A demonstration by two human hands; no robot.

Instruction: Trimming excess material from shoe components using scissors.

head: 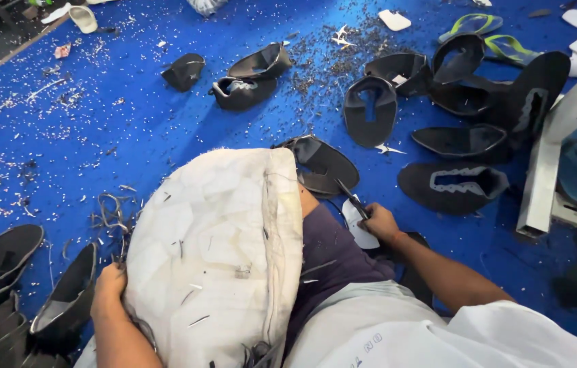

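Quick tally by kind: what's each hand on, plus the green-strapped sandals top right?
White cloth pad, gripped by the left hand: 1
Black-handled tool, held by the right hand: 1
White insole piece by the right hand: 1
Green-strapped sandals: 2
Total: 5

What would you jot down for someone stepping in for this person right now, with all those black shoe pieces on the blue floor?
Left hand: grips the lower edge of the white padded cushion lying over the lap.
Right hand: closed around black scissors, blades pointing up and away, beside a white sole-shaped piece on the floor.
Black shoe uppers: a stack at the left, one just beyond the cushion, many spread across the blue floor at the upper right.
Done: offcuts and threads litter the floor, so trimming seems under way.
Left: cannot tell which uppers are finished.
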